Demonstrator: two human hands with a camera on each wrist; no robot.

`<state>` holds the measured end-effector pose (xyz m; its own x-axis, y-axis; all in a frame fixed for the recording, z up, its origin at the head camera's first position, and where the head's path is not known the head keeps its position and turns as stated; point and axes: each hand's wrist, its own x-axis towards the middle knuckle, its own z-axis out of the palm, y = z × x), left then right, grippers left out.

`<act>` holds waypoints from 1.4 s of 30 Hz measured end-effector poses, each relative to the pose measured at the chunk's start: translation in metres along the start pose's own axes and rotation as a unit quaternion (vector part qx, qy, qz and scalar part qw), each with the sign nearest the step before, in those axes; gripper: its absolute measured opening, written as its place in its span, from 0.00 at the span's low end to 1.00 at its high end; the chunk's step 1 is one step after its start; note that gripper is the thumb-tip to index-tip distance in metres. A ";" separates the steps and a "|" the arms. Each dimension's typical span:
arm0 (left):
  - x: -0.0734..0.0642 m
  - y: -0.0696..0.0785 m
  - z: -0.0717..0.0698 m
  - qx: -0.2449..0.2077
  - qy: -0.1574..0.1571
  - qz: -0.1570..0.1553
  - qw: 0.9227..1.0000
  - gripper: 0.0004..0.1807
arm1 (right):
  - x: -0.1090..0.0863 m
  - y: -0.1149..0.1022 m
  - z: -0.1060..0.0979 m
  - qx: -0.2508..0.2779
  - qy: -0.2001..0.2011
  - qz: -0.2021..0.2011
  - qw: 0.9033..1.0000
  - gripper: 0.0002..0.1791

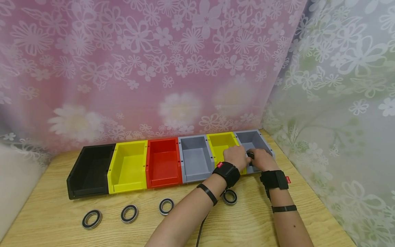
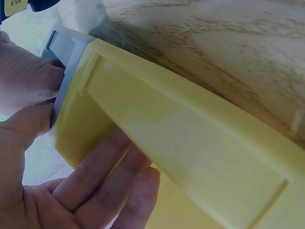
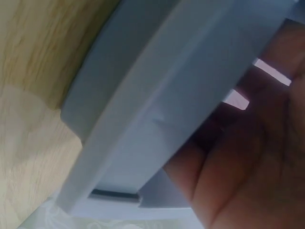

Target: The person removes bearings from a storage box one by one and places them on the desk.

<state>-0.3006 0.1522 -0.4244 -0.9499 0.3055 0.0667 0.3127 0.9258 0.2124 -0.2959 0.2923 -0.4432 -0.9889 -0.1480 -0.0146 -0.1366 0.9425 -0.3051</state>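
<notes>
At the right end of the row, a ring bearing [image 1: 251,156] shows as a dark curve between the two hands, at the grey bin [image 1: 249,138]; the hands hide most of it. My right hand [image 1: 263,159] grips it with bent fingers. In the right wrist view this hand [image 3: 257,157] reaches behind the bin's grey wall. Beside it, my left hand [image 1: 236,157] has a fingertip close to the bearing. Several of its fingers [image 2: 107,162] hang into the yellow bin [image 2: 190,129]; another digit goes behind the grey edge, its tip hidden.
Farther left stand a grey bin [image 1: 195,156], a red bin [image 1: 164,161], a yellow bin [image 1: 129,164] and a black bin [image 1: 92,169]. Several bearings [image 1: 92,219] lie along the front, one [image 1: 229,197] beneath my left wrist. A cable [image 1: 200,231] trails below that arm.
</notes>
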 end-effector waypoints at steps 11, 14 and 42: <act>0.000 0.000 0.001 -0.007 0.001 -0.001 1.000 0.25 | 0.003 0.003 0.003 0.000 0.008 0.007 1.000 0.14; 0.000 0.000 0.002 -0.008 0.000 -0.002 1.000 0.25 | 0.002 0.003 0.003 0.004 0.008 0.007 1.000 0.14; 0.002 -0.002 0.005 -0.023 -0.006 -0.002 1.000 0.26 | 0.001 0.006 0.003 -0.002 0.007 0.002 1.000 0.15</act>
<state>-0.3028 0.1521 -0.4300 -0.9511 0.3042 0.0529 0.3073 0.9159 0.2581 -0.2979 0.2969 -0.4481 -0.9901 -0.1401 -0.0021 -0.1329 0.9440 -0.3021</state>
